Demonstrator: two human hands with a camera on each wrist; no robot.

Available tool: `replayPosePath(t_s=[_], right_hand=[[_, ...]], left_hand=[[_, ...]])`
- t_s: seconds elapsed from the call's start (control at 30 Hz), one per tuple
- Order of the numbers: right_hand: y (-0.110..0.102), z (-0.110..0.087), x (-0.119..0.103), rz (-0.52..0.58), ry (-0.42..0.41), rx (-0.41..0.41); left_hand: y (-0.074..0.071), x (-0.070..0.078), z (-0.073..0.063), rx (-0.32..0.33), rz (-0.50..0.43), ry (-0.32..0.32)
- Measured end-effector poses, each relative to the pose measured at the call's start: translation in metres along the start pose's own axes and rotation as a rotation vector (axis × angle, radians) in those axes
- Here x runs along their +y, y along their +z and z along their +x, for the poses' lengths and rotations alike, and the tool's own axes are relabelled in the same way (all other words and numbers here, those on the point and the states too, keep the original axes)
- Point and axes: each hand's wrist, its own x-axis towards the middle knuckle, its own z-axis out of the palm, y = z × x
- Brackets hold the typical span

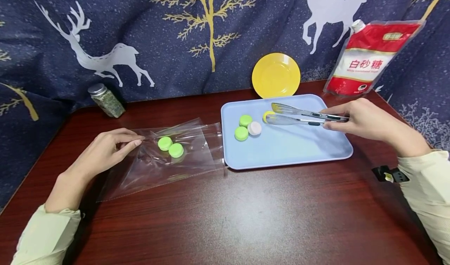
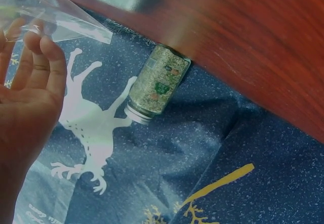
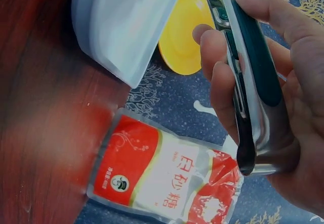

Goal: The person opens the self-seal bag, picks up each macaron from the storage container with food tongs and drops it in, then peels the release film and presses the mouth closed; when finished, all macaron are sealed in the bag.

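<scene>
My left hand [image 1: 107,149] pinches the edge of a clear plastic bag [image 1: 190,167] lying on the table. Two green macarons [image 1: 176,150] show through its film. In the head view, my right hand [image 1: 362,120] holds metal tongs [image 1: 295,121] over the blue tray [image 1: 288,151]; the right wrist view shows its fingers and thumb around the handle [image 3: 260,67] with dark green grips. The tong tips are at a yellow macaron [image 1: 265,117], partly hidden by them; whether they squeeze it I cannot tell. Left of it on the tray sit two green macarons [image 1: 241,133] and a whitish macaron [image 1: 254,128].
A yellow plate [image 1: 275,75] leans upright against the patterned cloth [image 1: 168,61] behind the tray. At the back right stands a red and white sugar pouch [image 1: 369,58]. A glass jar of dried herbs [image 1: 108,101] tilts at the back left. The table [image 1: 211,226] is dark red wood.
</scene>
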Motion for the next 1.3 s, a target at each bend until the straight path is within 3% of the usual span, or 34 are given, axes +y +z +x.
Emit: replayPosePath(t_s=[0.27,1.3], right_hand=[[0.0027,0.0007,-0.0007,0.001,0.019,-0.024],[0.003,0.0022,-0.0038,-0.002,-0.069,0.052]], left_hand=[[0.0006,0.0012,-0.0005,-0.006,0.017,-0.037],[0.0002,0.0015,-0.0005,-0.01,0.01,-0.028]])
